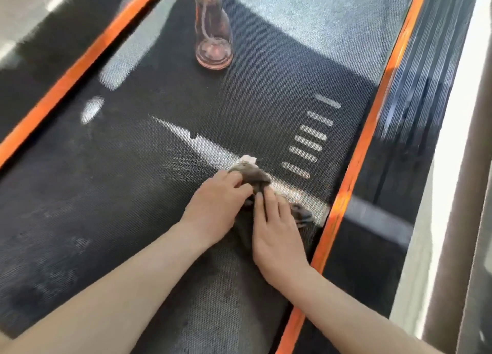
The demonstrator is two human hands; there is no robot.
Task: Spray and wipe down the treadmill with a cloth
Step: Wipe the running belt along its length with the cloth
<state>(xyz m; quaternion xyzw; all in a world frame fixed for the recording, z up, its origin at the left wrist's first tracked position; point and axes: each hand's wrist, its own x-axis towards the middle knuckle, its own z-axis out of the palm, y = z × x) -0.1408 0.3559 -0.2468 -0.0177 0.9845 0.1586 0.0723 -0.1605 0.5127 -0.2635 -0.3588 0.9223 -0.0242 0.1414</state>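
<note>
Item: treadmill belt [159,194], black and textured, filling the view from near to far, bordered by a left orange strip [80,66] and a right orange strip [354,172], with a row of pale dashes [308,138] toward its right side. Item: clear spray bottle [213,42], pink-tinted at the base, standing upright on the belt at the far end, well apart from my hands. Item: my left hand [215,207], fingers curled and gripping, and my right hand [277,231], fingers straight and pressing down, side by side on the grey cloth [251,172], which lies bunched on the belt near the right strip.
</note>
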